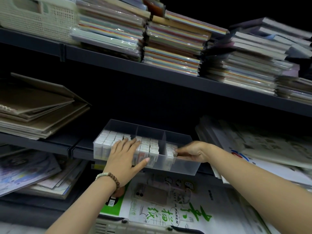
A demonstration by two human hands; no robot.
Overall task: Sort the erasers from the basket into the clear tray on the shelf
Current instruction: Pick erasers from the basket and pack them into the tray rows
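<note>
Left grip: left hand [125,154] lies flat, fingers straight and together, on packed erasers [111,138]; thumb stretched along the front wall.
Right grip: right hand [190,152] reaches in from the side, fingertips [177,151] against the end eraser of a short row; pinching or only pressing, cannot tell.
Erasers: upright in rows under the left palm, between the two hands, and just ahead of the right fingertips.
Clear tray [184,166]: three compartments, on the dark shelf [50,140], its front wall below both hands.
Basket [118,228]: pale rim well below the left wrist, at the bottom edge.
Bracelet [114,179]: brown beads on the left wrist.
Sketch paper pack [168,200]: under the tray, between the forearms.
</note>
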